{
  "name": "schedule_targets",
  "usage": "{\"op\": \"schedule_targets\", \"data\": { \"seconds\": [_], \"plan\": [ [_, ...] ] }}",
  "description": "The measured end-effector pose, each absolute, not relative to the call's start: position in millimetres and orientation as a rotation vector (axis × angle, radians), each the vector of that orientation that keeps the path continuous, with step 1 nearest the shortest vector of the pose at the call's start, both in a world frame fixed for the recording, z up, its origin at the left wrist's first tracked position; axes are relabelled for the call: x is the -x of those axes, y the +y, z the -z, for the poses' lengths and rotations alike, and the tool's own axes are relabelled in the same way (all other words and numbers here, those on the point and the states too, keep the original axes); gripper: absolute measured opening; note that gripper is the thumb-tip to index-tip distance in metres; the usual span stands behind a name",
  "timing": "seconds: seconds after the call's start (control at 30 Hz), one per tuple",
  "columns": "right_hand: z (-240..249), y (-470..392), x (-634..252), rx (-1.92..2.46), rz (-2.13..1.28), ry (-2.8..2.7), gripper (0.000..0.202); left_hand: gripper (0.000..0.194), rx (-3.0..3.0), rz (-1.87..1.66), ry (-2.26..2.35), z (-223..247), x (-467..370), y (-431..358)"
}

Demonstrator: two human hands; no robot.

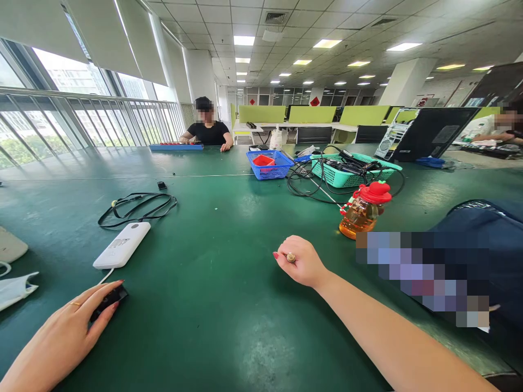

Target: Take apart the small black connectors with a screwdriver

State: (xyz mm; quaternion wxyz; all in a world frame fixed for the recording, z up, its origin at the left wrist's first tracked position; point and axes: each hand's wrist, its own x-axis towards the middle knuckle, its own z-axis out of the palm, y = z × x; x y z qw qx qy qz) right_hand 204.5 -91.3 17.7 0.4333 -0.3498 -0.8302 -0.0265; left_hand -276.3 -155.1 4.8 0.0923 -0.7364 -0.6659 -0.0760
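Observation:
My left hand (67, 329) lies at the lower left with its fingers closed over a small black box-like object (110, 301), partly hidden under them. Just beyond it a white power bank (123, 245) rests on the green table, a white cable running from it towards the black object. Right of centre, my right hand (298, 261) is closed in a fist around a thin object with a round, brass-coloured end (290, 258). The rest of that object is hidden in the palm. A bottle (362, 215) with amber liquid and a red lid stands beyond this hand.
A black looped lanyard (139, 207) and a small black piece (162, 185) lie at left. Farther back are a blue basket (269, 169) and a green basket (339, 177) with tangled cables. Dark blue fabric (482, 223) lies right. A person (206, 128) sits across the table.

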Motion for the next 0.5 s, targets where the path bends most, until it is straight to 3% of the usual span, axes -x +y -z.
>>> {"op": "schedule_targets", "data": {
  "seconds": [0.5],
  "plan": [
    [-17, -92, -206, 0.898, 0.054, -2.104, 0.035, 0.043, 2.167, 0.233, -1.975, 11, 295, -148]
  ]
}}
